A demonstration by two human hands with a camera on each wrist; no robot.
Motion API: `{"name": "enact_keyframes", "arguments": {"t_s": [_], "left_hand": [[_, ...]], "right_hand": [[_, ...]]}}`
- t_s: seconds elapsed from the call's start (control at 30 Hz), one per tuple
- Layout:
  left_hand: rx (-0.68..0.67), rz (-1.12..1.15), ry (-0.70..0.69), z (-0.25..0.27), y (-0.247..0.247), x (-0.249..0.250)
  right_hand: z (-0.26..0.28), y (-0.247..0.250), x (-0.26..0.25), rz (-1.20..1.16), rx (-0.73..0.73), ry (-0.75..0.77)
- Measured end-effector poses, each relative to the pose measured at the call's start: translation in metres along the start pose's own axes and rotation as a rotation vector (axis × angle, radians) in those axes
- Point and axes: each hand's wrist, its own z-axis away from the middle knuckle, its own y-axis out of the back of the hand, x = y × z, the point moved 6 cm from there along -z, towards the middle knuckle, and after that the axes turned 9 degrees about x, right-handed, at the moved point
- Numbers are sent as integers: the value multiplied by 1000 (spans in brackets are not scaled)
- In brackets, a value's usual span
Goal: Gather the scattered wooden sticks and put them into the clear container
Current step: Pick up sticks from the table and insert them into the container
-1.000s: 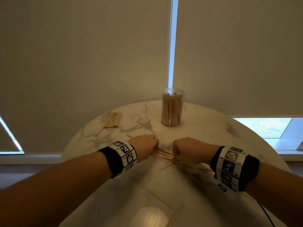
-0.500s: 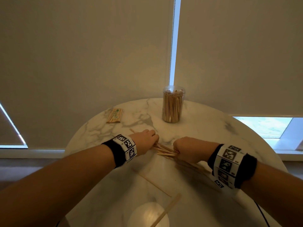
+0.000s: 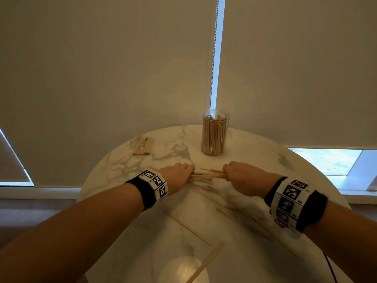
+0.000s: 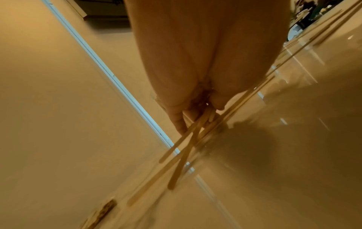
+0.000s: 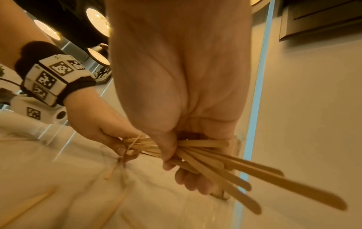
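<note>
Behind both hands (image 3: 206,176), clear container (image 3: 214,133), wrapped sticks (image 3: 143,146)

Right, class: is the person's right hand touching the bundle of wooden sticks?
Touching. The right wrist view shows the right hand with its fingers curled round the bundle of wooden sticks.

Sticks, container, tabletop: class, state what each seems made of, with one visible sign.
Sticks: pale unfinished wood, flat, matte, it seems.
Container: clear plastic or glass; sticks show through the wall.
Tabletop: marble or a marble-look surface, white with grey veins, glossy reflections.
</note>
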Motion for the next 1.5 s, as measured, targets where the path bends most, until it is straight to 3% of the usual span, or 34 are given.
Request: {"name": "enact_keyframes", "arguments": {"t_s": [0.13,0.4,0.53,0.73,0.83,0.93,1.03,1.13,1.27,1.37,1.5], "left_hand": [[71,53,4,-6,13,-12],[348,277,109,-12,53,-23],[424,397,253,-11,63,-36],[503,822,560,-13,54,-42],[500,1229,612,-21,56,-21],[476,1493,504,-34,63,8],[598,1519,568,-40,64,12],[711,1534,732,-37,53,-4],[900,1640,834,-25,52,-27],[944,1782,902,-19,53,-36],[1009,1714,917,-10,60,-54]], "right_hand": [[0,17,20,-63,62,-70],[1,49,38,-245,212,-151],[3,57,47,-337,272,-204],[0,57,45,-532,341,-278],[-11,52,22,-617,320,-247],[-21,45,-13,-694,289,-143],[-23,47,-49,-716,285,-29],[-23,39,-57,-678,253,-52],[-16,23,-59,-579,156,-76],[-13,19,-57,-533,123,-84],[-8,11,-50,-431,101,-92]]}}
